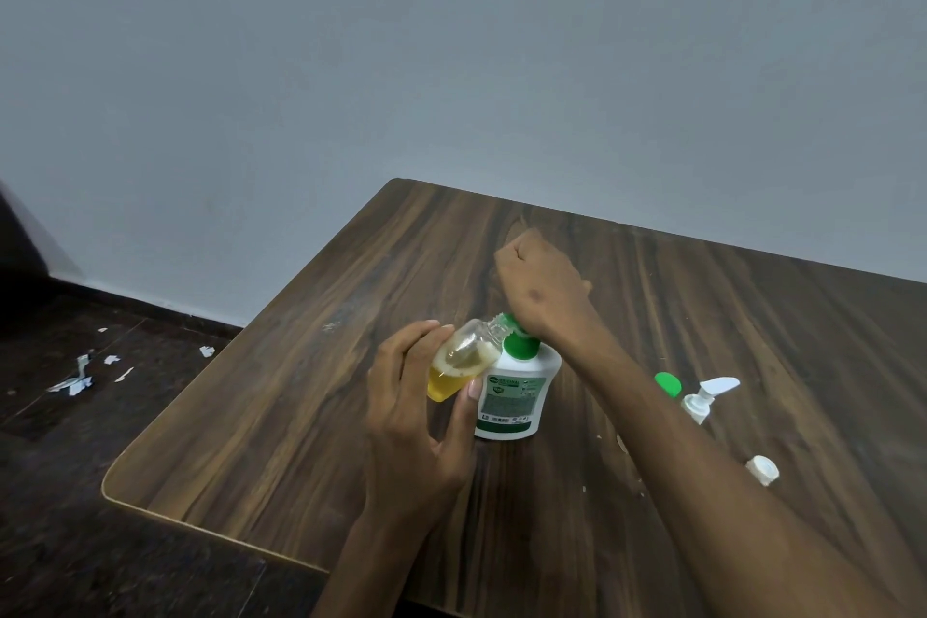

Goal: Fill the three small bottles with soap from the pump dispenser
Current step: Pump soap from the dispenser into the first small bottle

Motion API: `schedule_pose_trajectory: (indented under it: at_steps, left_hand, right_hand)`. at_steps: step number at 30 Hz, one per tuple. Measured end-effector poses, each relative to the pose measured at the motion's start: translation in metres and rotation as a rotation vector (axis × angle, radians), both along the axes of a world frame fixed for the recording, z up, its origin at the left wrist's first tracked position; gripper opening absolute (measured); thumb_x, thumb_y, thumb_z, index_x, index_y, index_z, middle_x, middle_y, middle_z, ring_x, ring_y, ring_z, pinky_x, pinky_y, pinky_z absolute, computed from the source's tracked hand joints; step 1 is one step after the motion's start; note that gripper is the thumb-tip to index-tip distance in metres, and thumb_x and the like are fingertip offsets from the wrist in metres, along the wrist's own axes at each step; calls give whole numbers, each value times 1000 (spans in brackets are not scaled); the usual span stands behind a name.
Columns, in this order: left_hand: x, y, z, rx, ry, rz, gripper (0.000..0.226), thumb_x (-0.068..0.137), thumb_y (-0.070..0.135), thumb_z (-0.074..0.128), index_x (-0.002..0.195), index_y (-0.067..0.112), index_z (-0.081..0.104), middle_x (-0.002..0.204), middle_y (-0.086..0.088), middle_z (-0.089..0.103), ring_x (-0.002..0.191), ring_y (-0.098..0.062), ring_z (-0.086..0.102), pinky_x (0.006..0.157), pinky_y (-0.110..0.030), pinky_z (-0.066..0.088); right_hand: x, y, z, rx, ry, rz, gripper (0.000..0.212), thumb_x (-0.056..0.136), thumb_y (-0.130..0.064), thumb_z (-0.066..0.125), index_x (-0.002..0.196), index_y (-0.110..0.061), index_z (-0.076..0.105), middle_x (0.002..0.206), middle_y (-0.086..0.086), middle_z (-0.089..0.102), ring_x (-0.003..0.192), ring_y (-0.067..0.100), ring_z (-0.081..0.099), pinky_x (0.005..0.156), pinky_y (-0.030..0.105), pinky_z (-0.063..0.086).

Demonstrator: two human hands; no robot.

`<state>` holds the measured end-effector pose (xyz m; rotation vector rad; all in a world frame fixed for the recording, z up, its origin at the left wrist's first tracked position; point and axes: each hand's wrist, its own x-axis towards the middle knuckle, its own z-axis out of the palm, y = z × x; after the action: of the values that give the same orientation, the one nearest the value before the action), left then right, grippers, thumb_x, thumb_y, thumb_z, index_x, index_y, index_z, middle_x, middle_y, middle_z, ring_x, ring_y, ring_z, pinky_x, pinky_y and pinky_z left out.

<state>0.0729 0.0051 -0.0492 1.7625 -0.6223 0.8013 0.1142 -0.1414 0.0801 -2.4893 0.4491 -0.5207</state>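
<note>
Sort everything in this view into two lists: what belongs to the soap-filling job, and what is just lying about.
In the job:
- small clear bottle, partly filled with yellow soap, held tilted by the left hand
- white soap dispenser with green pump, pressed by the right hand
- white spray-pump top
- white cap
- green-capped item, mostly hidden

Lying about:
- paper scraps on the floor

Dispenser (511, 396): white, green pump, green label. Bottle (464, 359): clear, yellow soap. Table (301, 417): dark streaked woodgrain.
</note>
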Motion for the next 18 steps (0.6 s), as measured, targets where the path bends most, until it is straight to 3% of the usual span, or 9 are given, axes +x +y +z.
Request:
schedule_pose_trajectory:
  at_steps: [4, 18]
  left_hand:
    - [1, 0, 1, -8, -12, -4, 41, 97, 25, 65, 134, 6, 67, 134, -8, 63, 128, -21, 60, 108, -28, 47]
    - [1, 0, -1, -12, -3, -5, 42, 97, 27, 65, 133, 4, 67, 134, -8, 63, 127, -23, 61, 106, -33, 51]
  right_hand:
    - [-2, 1, 3, -16, -50, 1, 24, 96, -23, 36, 85, -14, 55, 95, 11, 67, 78, 16, 57, 81, 42, 28]
    - [3, -2, -1, -39, -55, 6, 24, 98, -25, 35, 87, -15, 54, 93, 5, 64, 79, 13, 54, 82, 42, 25]
